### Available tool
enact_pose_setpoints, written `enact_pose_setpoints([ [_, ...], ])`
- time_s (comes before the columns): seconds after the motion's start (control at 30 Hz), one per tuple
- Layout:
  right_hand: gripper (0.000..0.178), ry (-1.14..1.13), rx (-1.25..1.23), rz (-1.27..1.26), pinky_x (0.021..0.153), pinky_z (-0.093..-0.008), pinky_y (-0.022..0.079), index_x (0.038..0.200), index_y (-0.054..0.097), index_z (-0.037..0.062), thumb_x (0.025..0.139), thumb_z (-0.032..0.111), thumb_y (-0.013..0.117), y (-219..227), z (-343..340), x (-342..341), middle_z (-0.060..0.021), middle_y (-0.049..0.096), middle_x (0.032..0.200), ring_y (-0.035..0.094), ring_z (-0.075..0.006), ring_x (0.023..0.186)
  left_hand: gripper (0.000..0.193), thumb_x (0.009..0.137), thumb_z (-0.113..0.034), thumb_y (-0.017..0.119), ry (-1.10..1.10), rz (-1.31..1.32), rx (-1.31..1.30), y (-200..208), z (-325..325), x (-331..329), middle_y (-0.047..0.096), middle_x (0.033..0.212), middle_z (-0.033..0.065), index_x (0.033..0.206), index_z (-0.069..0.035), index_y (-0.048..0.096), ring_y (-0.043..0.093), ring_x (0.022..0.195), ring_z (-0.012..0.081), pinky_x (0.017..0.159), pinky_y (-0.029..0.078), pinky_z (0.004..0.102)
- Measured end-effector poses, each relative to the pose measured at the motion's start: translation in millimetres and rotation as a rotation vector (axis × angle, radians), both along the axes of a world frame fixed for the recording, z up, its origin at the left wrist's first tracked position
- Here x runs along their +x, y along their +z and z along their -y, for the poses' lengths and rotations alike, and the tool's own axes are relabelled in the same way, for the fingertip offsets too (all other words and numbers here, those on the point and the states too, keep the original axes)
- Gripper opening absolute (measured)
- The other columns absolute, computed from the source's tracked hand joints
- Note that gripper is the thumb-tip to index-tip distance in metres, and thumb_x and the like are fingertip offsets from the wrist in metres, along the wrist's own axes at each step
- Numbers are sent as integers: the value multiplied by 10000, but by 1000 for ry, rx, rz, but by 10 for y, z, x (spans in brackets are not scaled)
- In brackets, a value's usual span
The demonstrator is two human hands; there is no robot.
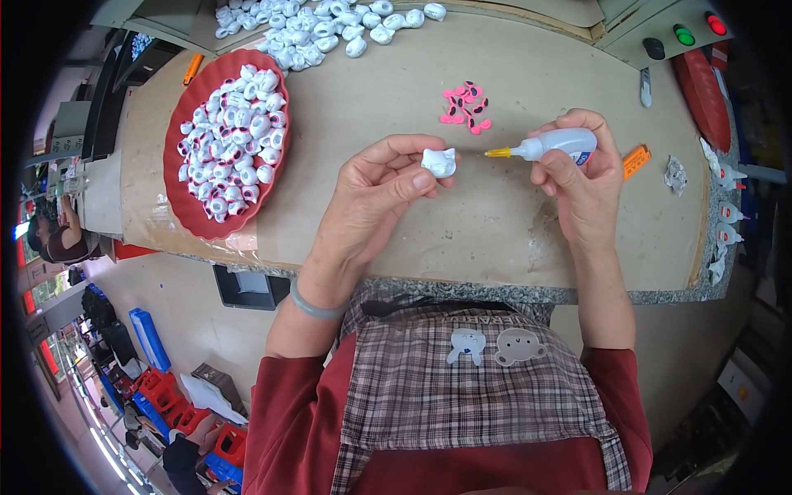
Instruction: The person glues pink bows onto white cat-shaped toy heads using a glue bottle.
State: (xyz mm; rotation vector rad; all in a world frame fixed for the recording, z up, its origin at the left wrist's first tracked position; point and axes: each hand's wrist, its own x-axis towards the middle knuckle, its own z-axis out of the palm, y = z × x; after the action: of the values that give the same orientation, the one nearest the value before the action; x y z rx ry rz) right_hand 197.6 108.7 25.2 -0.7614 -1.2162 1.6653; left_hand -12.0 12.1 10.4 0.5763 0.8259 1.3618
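Between the thumb and fingers of my left hand [384,186] is a small white molded piece [439,162]. My right hand [586,169] grips a white glue bottle [557,145] lying sideways, its yellow nozzle [498,153] pointing left at the white piece, with a gap between them. Just beyond the hands lies a loose cluster of small pink pieces [466,107], some with dark ovals. To the left, a red scalloped tray [183,124] holds many white pieces with pink parts. A heap of plain white pieces [318,29] lies at the far edge.
An orange cutter [636,161] and crumpled paper [676,176] lie right of my right hand. Several glue bottles [729,212] line the right edge, below a red dish [701,99]. Another orange tool [193,68] lies far left. Co-workers sit at left beyond the table.
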Motion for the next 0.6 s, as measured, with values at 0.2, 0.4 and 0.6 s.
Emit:
enact_pose_setpoints([
  [0.2, 337, -42, 179, 103, 499, -170, 432, 1161, 502, -10, 875, 122, 620, 74, 111, 20, -128, 645, 898, 587, -89, 634, 357, 848, -38, 609, 23, 43, -49, 19, 30, 105, 613, 1083, 203, 1185, 52, 533, 623, 902, 179, 820, 501, 259],
  [0.4, 366, -78, 498, 129, 566, -186, 474, 1179, 487, -53, 904, 168, 583, 34, 183, 27, -134, 648, 886, 592, -102, 652, 347, 833, -40, 627, 13, -31, -25, -4, 32, 136, 617, 1066, 186, 1156, 53, 538, 625, 903, 187, 831, 504, 268],
  [0.6, 380, -89, 629, 235, 571, -202, 491, 1167, 503, -58, 894, 187, 603, 39, 206, 29, -135, 668, 845, 615, -111, 651, 353, 805, -57, 668, -2, -54, -7, -33, 36, 135, 617, 1048, 165, 1124, 30, 545, 622, 913, 193, 847, 505, 282],
])
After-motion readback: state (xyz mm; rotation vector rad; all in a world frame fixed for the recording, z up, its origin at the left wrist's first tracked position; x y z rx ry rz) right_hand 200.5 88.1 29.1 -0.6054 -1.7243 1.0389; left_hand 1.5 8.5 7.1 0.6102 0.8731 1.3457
